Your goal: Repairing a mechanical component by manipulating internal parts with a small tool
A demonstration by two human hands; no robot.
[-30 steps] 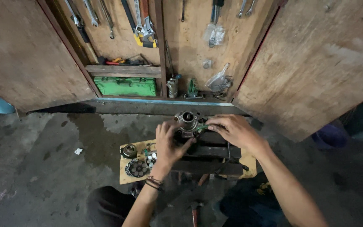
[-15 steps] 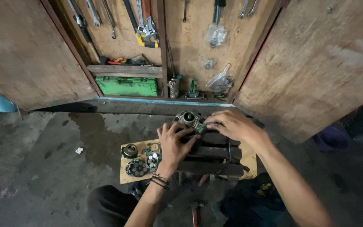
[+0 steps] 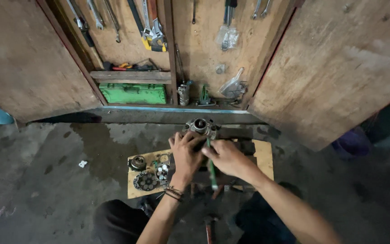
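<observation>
Both forearms reach forward; the left hand (image 3: 187,151) spreads its fingers flat, the right hand (image 3: 225,156) curls closed just beside it, knuckles up.

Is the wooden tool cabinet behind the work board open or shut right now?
Open. Both doors of the cabinet are swung wide, left door and right door, showing hung wrenches and a green box inside.
</observation>
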